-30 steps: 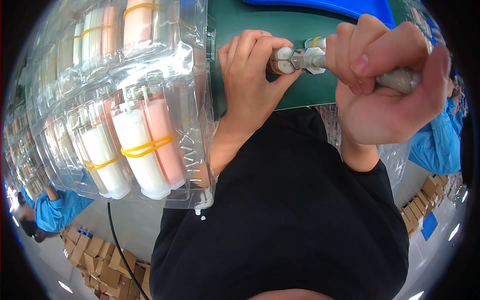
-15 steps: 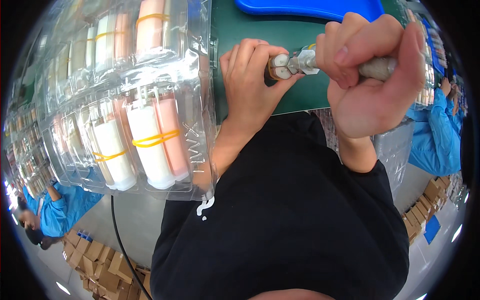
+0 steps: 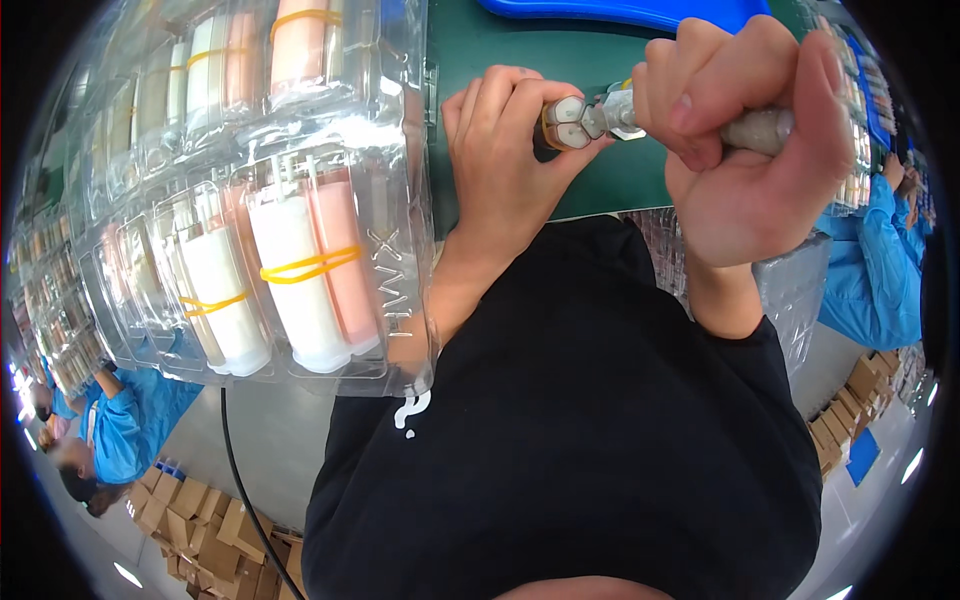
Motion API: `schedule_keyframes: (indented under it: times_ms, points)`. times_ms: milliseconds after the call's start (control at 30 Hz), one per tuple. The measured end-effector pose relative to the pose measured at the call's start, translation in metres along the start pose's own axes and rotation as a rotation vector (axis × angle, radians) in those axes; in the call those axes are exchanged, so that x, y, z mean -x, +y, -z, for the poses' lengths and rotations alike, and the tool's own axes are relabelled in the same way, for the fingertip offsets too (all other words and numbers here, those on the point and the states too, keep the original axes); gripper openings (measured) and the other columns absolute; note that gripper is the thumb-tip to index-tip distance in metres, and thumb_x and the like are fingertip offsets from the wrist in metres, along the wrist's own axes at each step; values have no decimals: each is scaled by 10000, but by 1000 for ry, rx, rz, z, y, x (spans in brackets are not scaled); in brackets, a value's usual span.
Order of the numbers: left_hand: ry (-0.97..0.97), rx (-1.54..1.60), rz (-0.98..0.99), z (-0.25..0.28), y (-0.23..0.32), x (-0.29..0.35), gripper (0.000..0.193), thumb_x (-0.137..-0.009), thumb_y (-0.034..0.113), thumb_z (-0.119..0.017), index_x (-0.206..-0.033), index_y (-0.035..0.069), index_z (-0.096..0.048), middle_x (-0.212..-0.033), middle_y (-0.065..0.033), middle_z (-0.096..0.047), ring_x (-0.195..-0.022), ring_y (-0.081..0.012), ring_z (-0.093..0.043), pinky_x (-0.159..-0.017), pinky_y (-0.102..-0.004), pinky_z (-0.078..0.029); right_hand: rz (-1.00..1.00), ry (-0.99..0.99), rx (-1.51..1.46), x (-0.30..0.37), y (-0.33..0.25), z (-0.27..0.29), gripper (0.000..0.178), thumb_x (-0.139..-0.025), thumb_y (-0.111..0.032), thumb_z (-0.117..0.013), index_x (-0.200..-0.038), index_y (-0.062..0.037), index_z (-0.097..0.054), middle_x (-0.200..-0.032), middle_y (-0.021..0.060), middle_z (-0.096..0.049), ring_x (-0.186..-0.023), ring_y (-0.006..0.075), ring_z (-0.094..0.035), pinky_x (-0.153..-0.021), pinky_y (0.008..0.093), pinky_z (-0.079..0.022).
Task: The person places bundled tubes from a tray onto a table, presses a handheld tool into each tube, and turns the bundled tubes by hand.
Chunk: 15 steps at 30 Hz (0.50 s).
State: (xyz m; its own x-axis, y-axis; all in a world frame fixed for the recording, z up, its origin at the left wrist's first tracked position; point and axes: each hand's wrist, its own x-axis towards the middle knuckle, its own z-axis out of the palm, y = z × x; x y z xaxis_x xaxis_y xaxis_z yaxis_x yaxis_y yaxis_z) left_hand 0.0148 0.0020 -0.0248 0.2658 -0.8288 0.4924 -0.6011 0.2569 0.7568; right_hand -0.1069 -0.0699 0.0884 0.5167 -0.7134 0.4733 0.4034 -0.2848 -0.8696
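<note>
My left hand [image 3: 505,150] is closed around a bundle of short upright cylinders [image 3: 568,121], whose pale round ends face up. A yellow-brown band shows at the bundle's side, beneath my fingers. My right hand [image 3: 745,140] is wrapped in a fist around a hand tool with a silvery metal head [image 3: 617,110] and a greyish, round-ended grip. The tool's narrow front end meets the right side of the cylinder ends; I cannot tell whether it touches them. Most of the tool is hidden in my palm, and its exact kind is unclear.
Stacked clear plastic trays [image 3: 385,290] on the left hold pink and white cylinders [image 3: 300,280] in yellow rubber bands. A blue tray [image 3: 630,10] lies at the far edge of the green tabletop [image 3: 500,45]. People in blue work at both sides; cardboard boxes [image 3: 215,530] sit lower left.
My left hand and the bundle have shifted slightly up and right in the picture. The tool's head has tilted a little, and my right hand has barely moved.
</note>
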Motion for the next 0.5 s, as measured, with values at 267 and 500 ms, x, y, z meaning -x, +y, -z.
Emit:
schedule_keyframes:
  times_ms: [267, 500]
  points:
    - [-8, -4, 11, 2, 0, 3, 452, -625, 230, -948, -984, 154, -684, -984, -12, -607, -991, -226, -601, -899, -407, -373, 17, -84, 8, -1, -1, 0, 610, -1118, -387, -130, -763, -41, -485, -574, 17, -385, -473, 103, -257, -477, 285, -265]
    - [-36, 3, 13, 4, -2, 4, 591, -649, 209, -944, -1169, 131, -675, -1021, -17, -665, -994, -214, -639, -948, -407, -360, -95, -21, -60, 2, -7, 8, 580, -1107, -415, -157, -776, -66, -482, -605, 14, -392, -510, 110, -293, -512, 291, -277]
